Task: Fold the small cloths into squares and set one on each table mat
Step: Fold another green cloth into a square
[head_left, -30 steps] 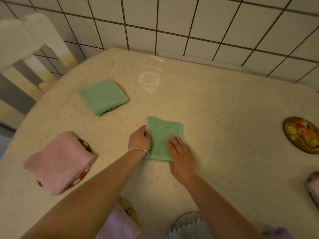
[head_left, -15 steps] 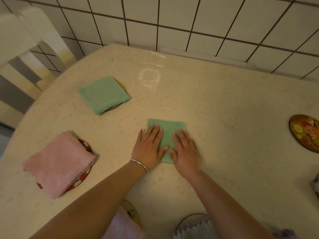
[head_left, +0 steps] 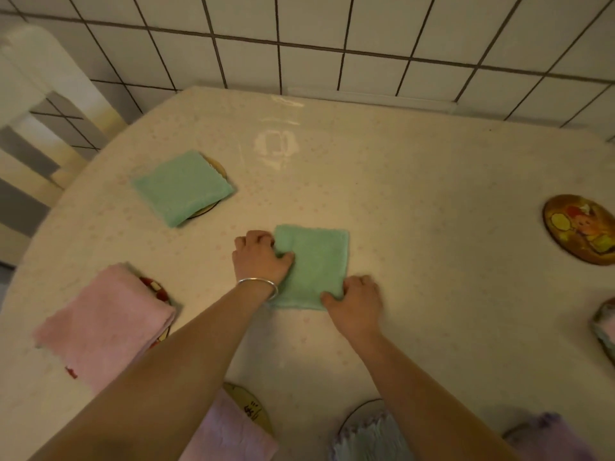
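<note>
Left hand [head_left: 259, 257]: fingers curled over the left edge of the green cloth [head_left: 316, 264], thumb lying on its top face, gripping it.
Right hand [head_left: 357, 296]: fingers curled at the cloth's near right corner, thumb on the near edge, pinching it.
Green cloth: folded to a near-square, flat on the bare tabletop [head_left: 416, 181] around the middle, on no mat.
Open room: wide bare tabletop beyond the cloth toward the wall edge, and to its right as far as the uncovered mat [head_left: 579, 232] near the right edge.
Left side: second green cloth [head_left: 181, 188] on a mat toward the far left; pink cloth [head_left: 106, 324] on a mat by the left edge.
Near edge: more cloths on mats, cut by the frame.
</note>
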